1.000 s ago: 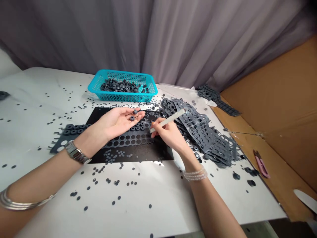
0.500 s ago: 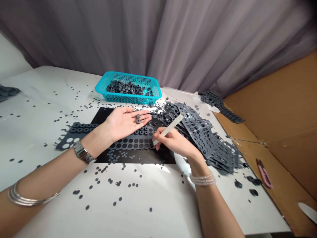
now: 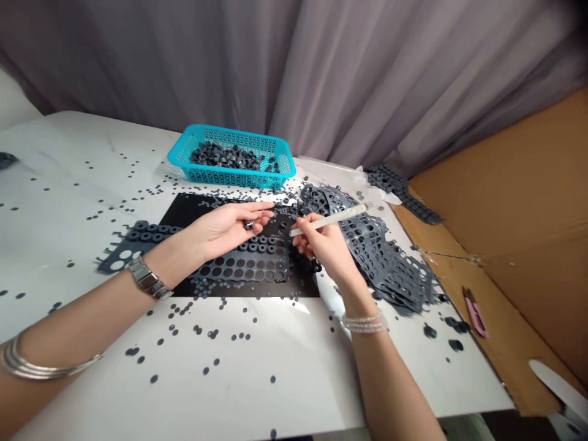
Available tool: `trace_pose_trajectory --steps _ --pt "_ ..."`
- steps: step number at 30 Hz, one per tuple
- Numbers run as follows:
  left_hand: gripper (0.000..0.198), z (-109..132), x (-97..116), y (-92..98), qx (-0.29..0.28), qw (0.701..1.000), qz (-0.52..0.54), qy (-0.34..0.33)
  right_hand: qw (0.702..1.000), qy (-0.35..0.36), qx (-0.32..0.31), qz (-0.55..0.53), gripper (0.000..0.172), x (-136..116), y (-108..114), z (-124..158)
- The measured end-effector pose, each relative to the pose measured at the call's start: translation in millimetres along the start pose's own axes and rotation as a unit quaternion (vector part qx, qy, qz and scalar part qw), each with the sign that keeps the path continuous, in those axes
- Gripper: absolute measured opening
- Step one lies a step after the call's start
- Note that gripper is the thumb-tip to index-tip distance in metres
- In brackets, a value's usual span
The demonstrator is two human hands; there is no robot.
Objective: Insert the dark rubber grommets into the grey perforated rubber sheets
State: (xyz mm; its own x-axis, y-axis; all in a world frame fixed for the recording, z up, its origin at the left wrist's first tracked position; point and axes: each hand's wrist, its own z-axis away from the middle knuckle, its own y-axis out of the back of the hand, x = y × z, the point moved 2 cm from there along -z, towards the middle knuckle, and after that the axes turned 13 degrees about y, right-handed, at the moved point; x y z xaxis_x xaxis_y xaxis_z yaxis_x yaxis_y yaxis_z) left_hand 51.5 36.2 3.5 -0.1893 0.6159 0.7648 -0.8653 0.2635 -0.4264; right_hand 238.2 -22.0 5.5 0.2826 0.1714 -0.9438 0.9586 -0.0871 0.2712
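Observation:
My left hand (image 3: 227,228) lies palm up over a black mat (image 3: 193,211), fingers half curled, with a small grey rubber ring (image 3: 248,225) resting on them. My right hand (image 3: 321,245) is closed on a thin white stick (image 3: 329,220), whose tip points left toward the left fingertips. Under both hands lies a grey rubber sheet (image 3: 243,263) with rows of punched holes and several rings still in it.
A teal basket (image 3: 232,158) full of grey rings stands behind the mat. A heap of punched-out grey sheets (image 3: 381,251) lies to the right. Small grey discs are scattered over the white table (image 3: 275,343). Cardboard (image 3: 514,202) and pink snips (image 3: 473,304) are at the right.
My left hand has turned and curled its fingers, with one ring visible instead of two. My right hand has lifted the stick off the sheet and levelled it toward the left fingers.

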Motion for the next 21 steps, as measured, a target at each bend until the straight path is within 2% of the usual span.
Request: trace_pose_trajectory --steps 2,3,5,7,9,11,14,21 --pt "0.036 1 -1 -0.3 0.051 0.99 -0.126 -0.039 1.0 0.008 0.025 0.01 0.025 6 -6 -1" --pt "0.036 2 -1 -1.6 0.079 0.972 -0.212 -0.062 0.999 0.011 0.025 0.019 0.024 8 -8 -1" --pt "0.034 4 -2 -6.3 0.125 0.902 -0.399 -0.11 0.999 0.019 0.013 0.042 0.024 11 -11 -1" --pt "0.03 4 -3 -11.8 0.147 0.809 -0.546 -0.161 0.997 0.031 -0.003 0.07 0.023 13 -13 -1" --pt "0.026 3 -6 -15.6 0.145 0.736 -0.624 -0.219 0.994 0.044 -0.016 0.098 0.023 13 -13 -1" --pt "0.026 0 -10 -16.3 0.132 0.695 -0.659 -0.257 0.991 0.054 -0.023 0.121 0.024 13 -13 -1" --pt "0.027 -2 -13 -14.5 0.126 0.674 -0.677 -0.266 0.988 0.064 -0.026 0.136 0.024 13 -14 -1" --pt "0.021 1 -12 -17.6 0.119 0.67 -0.682 -0.267 0.982 0.084 -0.028 0.17 0.029 6 -19 1"
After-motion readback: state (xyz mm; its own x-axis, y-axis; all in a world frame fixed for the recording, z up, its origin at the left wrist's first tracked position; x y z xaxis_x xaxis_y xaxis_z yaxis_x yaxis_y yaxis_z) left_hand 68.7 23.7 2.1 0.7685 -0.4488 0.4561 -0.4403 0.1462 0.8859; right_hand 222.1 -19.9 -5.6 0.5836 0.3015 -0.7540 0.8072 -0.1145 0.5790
